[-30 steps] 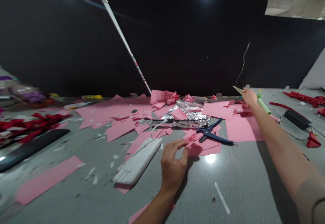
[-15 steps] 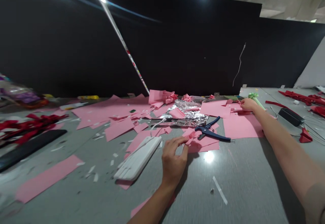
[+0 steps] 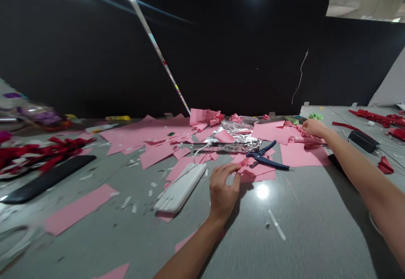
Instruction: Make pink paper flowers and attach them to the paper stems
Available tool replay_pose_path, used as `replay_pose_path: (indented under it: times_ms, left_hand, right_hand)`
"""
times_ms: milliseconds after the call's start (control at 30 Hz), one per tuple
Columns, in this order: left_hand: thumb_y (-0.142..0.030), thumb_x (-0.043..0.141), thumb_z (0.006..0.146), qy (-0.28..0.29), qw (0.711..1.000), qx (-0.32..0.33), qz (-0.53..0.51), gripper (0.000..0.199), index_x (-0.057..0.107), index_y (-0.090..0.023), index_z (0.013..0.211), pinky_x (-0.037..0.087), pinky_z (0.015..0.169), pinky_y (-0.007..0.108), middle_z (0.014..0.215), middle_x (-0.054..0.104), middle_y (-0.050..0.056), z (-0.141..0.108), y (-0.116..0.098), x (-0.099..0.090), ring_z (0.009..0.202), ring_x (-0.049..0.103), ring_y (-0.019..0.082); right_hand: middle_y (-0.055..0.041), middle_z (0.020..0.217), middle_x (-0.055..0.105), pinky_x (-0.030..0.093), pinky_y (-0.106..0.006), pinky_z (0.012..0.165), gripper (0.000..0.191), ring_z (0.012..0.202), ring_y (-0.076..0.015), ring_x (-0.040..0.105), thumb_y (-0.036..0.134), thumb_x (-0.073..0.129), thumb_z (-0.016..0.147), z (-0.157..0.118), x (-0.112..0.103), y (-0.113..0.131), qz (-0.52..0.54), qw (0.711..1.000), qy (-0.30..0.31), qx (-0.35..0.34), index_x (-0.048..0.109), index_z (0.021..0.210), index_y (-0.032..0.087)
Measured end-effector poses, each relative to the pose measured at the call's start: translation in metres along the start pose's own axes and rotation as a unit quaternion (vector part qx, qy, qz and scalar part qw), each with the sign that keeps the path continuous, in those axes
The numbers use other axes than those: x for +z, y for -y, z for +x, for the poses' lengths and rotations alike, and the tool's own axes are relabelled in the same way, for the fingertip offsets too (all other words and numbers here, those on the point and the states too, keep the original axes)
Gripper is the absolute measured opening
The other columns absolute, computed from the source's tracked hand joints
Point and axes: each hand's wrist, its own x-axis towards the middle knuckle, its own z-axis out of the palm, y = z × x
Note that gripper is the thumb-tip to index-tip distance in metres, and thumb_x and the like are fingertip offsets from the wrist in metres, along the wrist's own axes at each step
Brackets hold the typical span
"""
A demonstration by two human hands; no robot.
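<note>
My left hand point(image 3: 225, 188) rests low over the table, thumb and fingers closed around the edge of a folded pink paper piece point(image 3: 245, 163). Flat pink paper point(image 3: 264, 176) lies beneath that piece. Just beyond it is a navy blue plier-like hand tool point(image 3: 268, 159). Farther off to the right, my right hand point(image 3: 314, 127) reaches down with bent fingers onto crumpled pink paper point(image 3: 300, 132); its fingertips are small and partly hidden. A rolled pink paper piece point(image 3: 308, 140) lies below that hand, over a pink sheet point(image 3: 303, 155). Light green crumpled paper point(image 3: 315, 116) sits behind the hand.
A white power strip-like block point(image 3: 181, 189) with a cable lies left of my left hand. Crinkled foil point(image 3: 242, 139) and pink scraps spread toward the black wall point(image 3: 237, 51). Red ribbon-like pieces point(image 3: 47, 154) are at left; a black box point(image 3: 363, 140) is at right.
The camera view has shifted, moving the table contents slightly up and right. My left hand keeps its pinch on the folded pink paper. My right hand stays by the crumpled pink paper.
</note>
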Motion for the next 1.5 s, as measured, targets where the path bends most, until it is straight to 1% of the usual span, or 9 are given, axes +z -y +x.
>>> replay_pose_path:
  times_ms: [167, 300, 400, 467, 600, 700, 800, 1000, 1500]
  left_hand:
    - [-0.028, 0.068, 0.091, 0.029, 0.997, -0.045, -0.051, 0.014, 0.08, -0.024, 0.096, 0.052, 0.093, 0.045, 0.095, 0.079, 0.005, -0.008, -0.027, -0.001, 0.091, 0.068, 0.026]
    - [-0.036, 0.077, 0.086, 0.088, 0.982, -0.123, -0.115, 0.019, 0.081, -0.025, 0.1, 0.05, 0.072, 0.034, 0.086, 0.075, 0.002, -0.026, -0.058, 0.006, 0.074, 0.062, 0.02]
    - [-0.041, 0.079, 0.085, 0.14, 0.953, -0.201, -0.179, 0.024, 0.08, -0.022, 0.099, 0.054, 0.069, 0.033, 0.089, 0.078, 0.005, -0.042, -0.075, 0.017, 0.073, 0.066, 0.02]
    - [-0.044, 0.079, 0.085, 0.168, 0.934, -0.237, -0.207, 0.026, 0.079, -0.021, 0.096, 0.058, 0.071, 0.034, 0.09, 0.08, 0.007, -0.051, -0.08, 0.024, 0.076, 0.071, 0.022]
    - [-0.046, 0.08, 0.084, 0.208, 0.915, -0.265, -0.224, 0.03, 0.081, -0.018, 0.095, 0.055, 0.061, 0.031, 0.082, 0.079, 0.006, -0.061, -0.079, 0.032, 0.067, 0.07, 0.02]
    - [-0.049, 0.08, 0.083, 0.229, 0.91, -0.257, -0.229, 0.032, 0.081, -0.018, 0.092, 0.05, 0.055, 0.028, 0.075, 0.075, 0.004, -0.061, -0.075, 0.032, 0.06, 0.065, 0.018]
    - [-0.05, 0.081, 0.082, 0.245, 0.911, -0.239, -0.232, 0.031, 0.079, -0.019, 0.083, 0.053, 0.061, 0.029, 0.083, 0.075, 0.005, -0.061, -0.076, 0.03, 0.067, 0.068, 0.019]
    - [-0.044, 0.076, 0.089, 0.269, 0.914, -0.219, -0.212, 0.023, 0.08, -0.022, 0.086, 0.051, 0.068, 0.03, 0.092, 0.074, 0.005, -0.065, -0.082, 0.026, 0.08, 0.067, 0.02]
    - [-0.045, 0.071, 0.09, 0.276, 0.921, -0.193, -0.195, 0.025, 0.077, -0.021, 0.085, 0.046, 0.067, 0.032, 0.094, 0.074, 0.007, -0.065, -0.079, 0.029, 0.08, 0.064, 0.021]
  right_hand:
    - [-0.0123, 0.119, 0.079, 0.053, -0.043, 0.106, 0.015, 0.114, -0.0278, 0.071, 0.023, 0.067, 0.102, -0.084, 0.008, 0.046, 0.151, 0.982, -0.084, -0.08, 0.079, 0.11, 0.019]
    - [-0.0066, 0.129, 0.077, 0.062, -0.038, 0.085, 0.029, 0.098, -0.0224, 0.075, 0.037, 0.07, 0.1, -0.191, 0.057, 0.088, 0.3, 0.94, -0.075, -0.143, 0.076, 0.127, 0.03]
    - [-0.0089, 0.128, 0.076, 0.063, -0.038, 0.072, 0.051, 0.092, -0.0246, 0.074, 0.037, 0.083, 0.087, -0.252, 0.101, 0.109, 0.493, 0.86, -0.033, -0.131, 0.071, 0.137, 0.035]
    - [-0.0079, 0.102, 0.079, 0.059, -0.036, 0.063, 0.039, 0.079, -0.0228, 0.072, 0.042, 0.081, 0.088, -0.271, 0.123, 0.115, 0.574, 0.815, -0.027, -0.076, 0.077, 0.125, 0.029]
    - [-0.0028, 0.071, 0.071, 0.053, -0.031, 0.056, 0.03, 0.06, -0.0179, 0.065, 0.05, 0.081, 0.086, -0.272, 0.141, 0.111, 0.633, 0.773, -0.016, -0.023, 0.08, 0.098, 0.022]
    - [-0.0048, 0.087, 0.075, 0.054, -0.03, 0.055, 0.035, 0.065, -0.0181, 0.067, 0.053, 0.087, 0.08, -0.265, 0.139, 0.107, 0.637, 0.769, -0.014, -0.038, 0.08, 0.097, 0.023]
    - [-0.0067, 0.107, 0.074, 0.057, -0.03, 0.057, 0.038, 0.076, -0.0201, 0.071, 0.056, 0.089, 0.078, -0.266, 0.137, 0.106, 0.64, 0.767, -0.008, -0.048, 0.081, 0.098, 0.025]
    - [-0.0028, 0.073, 0.072, 0.05, -0.031, 0.057, 0.041, 0.061, -0.0179, 0.064, 0.059, 0.086, 0.083, -0.269, 0.14, 0.103, 0.631, 0.775, 0.019, -0.028, 0.08, 0.098, 0.022]
    - [-0.0037, 0.078, 0.074, 0.052, -0.032, 0.062, 0.047, 0.064, -0.0177, 0.065, 0.063, 0.087, 0.082, -0.271, 0.135, 0.104, 0.616, 0.786, 0.023, -0.04, 0.079, 0.1, 0.02]
